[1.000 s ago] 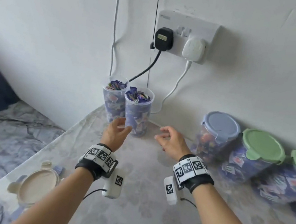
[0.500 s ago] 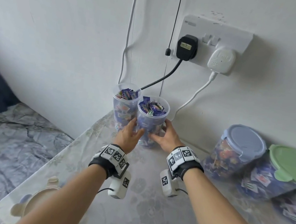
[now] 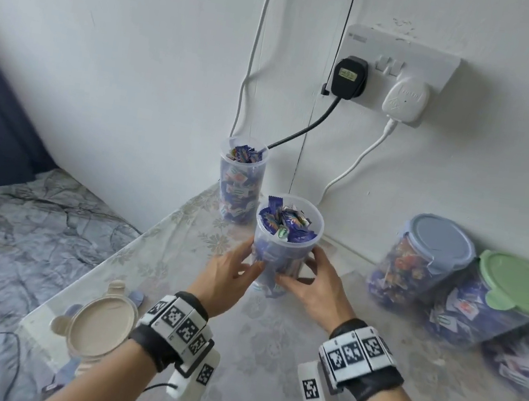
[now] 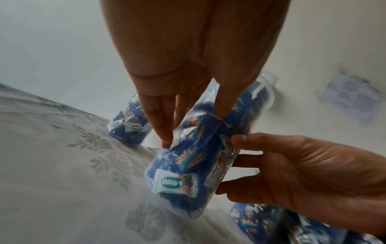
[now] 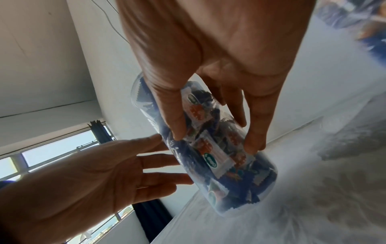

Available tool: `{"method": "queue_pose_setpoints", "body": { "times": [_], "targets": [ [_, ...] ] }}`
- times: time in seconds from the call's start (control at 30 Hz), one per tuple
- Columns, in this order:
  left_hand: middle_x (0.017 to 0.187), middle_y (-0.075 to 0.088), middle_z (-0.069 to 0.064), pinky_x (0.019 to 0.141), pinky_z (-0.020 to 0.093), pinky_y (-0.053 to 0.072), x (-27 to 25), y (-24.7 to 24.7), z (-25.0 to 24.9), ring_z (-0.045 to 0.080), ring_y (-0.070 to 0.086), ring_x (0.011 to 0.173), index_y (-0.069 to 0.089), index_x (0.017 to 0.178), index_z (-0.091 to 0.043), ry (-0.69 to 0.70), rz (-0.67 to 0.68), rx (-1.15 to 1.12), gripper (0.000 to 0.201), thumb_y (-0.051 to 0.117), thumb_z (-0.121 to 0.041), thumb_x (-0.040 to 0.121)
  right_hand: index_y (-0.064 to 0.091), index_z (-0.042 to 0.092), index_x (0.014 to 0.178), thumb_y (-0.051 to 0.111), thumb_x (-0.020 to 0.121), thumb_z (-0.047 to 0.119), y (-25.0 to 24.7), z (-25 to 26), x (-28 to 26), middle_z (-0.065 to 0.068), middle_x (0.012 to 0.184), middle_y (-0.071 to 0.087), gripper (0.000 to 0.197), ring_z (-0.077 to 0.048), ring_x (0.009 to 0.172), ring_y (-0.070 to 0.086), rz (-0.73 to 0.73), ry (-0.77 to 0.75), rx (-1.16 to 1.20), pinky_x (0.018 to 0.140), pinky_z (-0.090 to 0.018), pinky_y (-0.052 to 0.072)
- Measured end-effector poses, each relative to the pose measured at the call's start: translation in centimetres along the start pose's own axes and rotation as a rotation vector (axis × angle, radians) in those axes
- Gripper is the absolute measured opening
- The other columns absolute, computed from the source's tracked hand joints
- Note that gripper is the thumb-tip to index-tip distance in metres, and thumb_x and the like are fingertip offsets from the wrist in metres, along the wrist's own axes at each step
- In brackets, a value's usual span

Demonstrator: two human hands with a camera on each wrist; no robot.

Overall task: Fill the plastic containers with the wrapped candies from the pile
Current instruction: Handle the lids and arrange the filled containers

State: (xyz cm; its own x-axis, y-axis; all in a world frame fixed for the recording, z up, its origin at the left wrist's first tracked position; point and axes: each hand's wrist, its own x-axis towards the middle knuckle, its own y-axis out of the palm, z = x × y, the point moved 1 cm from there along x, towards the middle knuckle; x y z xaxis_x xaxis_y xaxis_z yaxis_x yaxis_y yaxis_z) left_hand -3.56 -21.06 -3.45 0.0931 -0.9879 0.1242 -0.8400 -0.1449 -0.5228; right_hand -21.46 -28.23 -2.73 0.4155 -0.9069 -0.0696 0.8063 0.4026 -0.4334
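A tall clear container heaped with blue wrapped candies sits between both my hands, tilted, its base at the tabletop. My left hand holds its left side, thumb in front and fingers behind. My right hand grips its right side. In the left wrist view my left hand spans the container. In the right wrist view the thumb and fingers of my right hand clasp the container. A second full open container stands behind, near the wall. No loose candy pile is in view.
Lidded jars of candy lean at the wall on the right, one with a blue lid, one with a green lid. A beige lid lies by the table's left edge. A wall socket drops cables behind the containers.
My hands went from reaching openly to closing around the nearer container. That container has come toward me, away from the second one by the wall.
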Motion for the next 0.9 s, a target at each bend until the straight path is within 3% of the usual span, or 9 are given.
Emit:
{"method": "queue_pose_setpoints", "body": {
  "times": [0.1, 0.23, 0.37, 0.5, 0.67, 0.8, 0.9],
  "targets": [
    [0.126, 0.066, -0.015, 0.091, 0.029, 0.054, -3.1, 0.1, -0.5, 0.003, 0.067, 0.105, 0.044, 0.143, -0.03, -0.001, 0.051, -0.017, 0.043, 0.046, -0.034, 0.1, 0.042, 0.034, 0.136, 0.085, 0.07, 0.038, 0.2, -0.1, -3.5, 0.027, 0.105, 0.05, 0.079, -0.003, 0.09, 0.066, 0.009, -0.001, 0.03, 0.071, -0.009, 0.047],
    [0.127, 0.065, -0.014, 0.087, 0.016, 0.052, -7.1, 0.0, -1.5, 0.002, 0.066, 0.106, 0.038, 0.149, -0.028, 0.014, 0.08, -0.001, 0.047, 0.048, -0.024, 0.103, 0.043, 0.036, 0.135, 0.086, 0.067, 0.042, 0.6, -0.7, -7.4, 0.035, 0.108, 0.051, 0.081, -0.002, 0.093, 0.067, 0.033, 0.002, 0.07, 0.075, -0.015, 0.051],
    [0.124, 0.066, -0.018, 0.088, 0.021, 0.054, -10.1, 0.6, -1.9, 0.0, 0.065, 0.108, 0.039, 0.147, -0.029, 0.016, 0.065, -0.068, 0.046, 0.049, -0.025, 0.102, 0.045, 0.037, 0.132, 0.086, 0.068, 0.036, 1.2, -1.1, -10.4, 0.033, 0.113, 0.055, 0.076, 0.0, 0.093, 0.066, 0.022, -0.005, 0.076, 0.071, -0.009, 0.049],
    [0.131, 0.062, -0.019, 0.095, 0.029, 0.054, -12.3, 1.7, -1.2, 0.011, 0.06, 0.122, 0.035, 0.149, -0.037, -0.033, 0.067, -0.107, 0.052, 0.048, -0.036, 0.099, 0.045, 0.034, 0.133, 0.086, 0.07, 0.031, 1.8, -1.7, -12.1, 0.032, 0.116, 0.055, 0.075, 0.002, 0.092, 0.065, 0.028, -0.007, 0.07, 0.071, -0.007, 0.048],
    [0.135, 0.057, -0.014, 0.093, 0.023, 0.053, -13.5, 2.2, -0.4, 0.011, 0.058, 0.123, 0.033, 0.151, -0.03, -0.083, 0.038, -0.061, 0.055, 0.053, -0.023, 0.1, 0.042, 0.033, 0.135, 0.084, 0.072, 0.034, 2.0, -2.0, -12.9, 0.035, 0.114, 0.05, 0.075, 0.005, 0.093, 0.062, 0.058, -0.005, 0.03, 0.069, -0.006, 0.047],
    [0.136, 0.055, -0.013, 0.09, 0.018, 0.053, -13.7, 1.9, 0.0, 0.005, 0.061, 0.117, 0.036, 0.15, -0.027, -0.105, 0.023, -0.07, 0.055, 0.055, -0.02, 0.099, 0.042, 0.029, 0.134, 0.083, 0.073, 0.038, 2.2, -2.6, -12.9, 0.022, 0.117, 0.053, 0.074, -0.001, 0.093, 0.064, 0.023, -0.006, -0.04, 0.069, -0.008, 0.048],
    [0.129, 0.062, -0.012, 0.088, 0.02, 0.054, -14.3, 1.1, 0.9, -0.003, 0.065, 0.105, 0.049, 0.141, -0.028, -0.121, 0.015, -0.029, 0.045, 0.059, -0.021, 0.098, 0.052, 0.021, 0.107, 0.082, 0.073, 0.041, 2.5, -3.3, -13.7, 0.007, 0.095, 0.059, 0.05, -0.01, 0.079, 0.062, -0.118, 0.035, -0.17, 0.065, -0.019, 0.047]
  ]
}}
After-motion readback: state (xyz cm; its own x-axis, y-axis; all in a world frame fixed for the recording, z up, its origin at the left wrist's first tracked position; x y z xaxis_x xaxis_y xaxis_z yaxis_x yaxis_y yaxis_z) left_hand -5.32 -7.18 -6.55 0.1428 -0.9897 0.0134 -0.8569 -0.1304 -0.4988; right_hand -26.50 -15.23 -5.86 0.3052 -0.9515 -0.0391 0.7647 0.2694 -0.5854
